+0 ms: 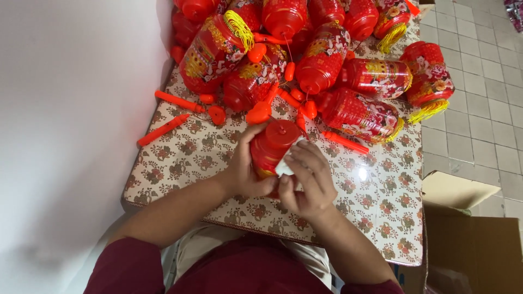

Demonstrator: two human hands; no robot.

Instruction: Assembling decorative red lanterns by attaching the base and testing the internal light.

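Here, the left hand clamps the red lantern over the table. The right hand pinches a white tag against it; press evenly, keeping the lantern steady.

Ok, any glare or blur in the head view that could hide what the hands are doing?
Head view: one small bright glare spot on the glossy floral table cover, right of the right hand; the left hand and the red lantern it grips are evenly lit, slightly soft; the white piece at the fingers is washed out; the wall carries soft shadow.
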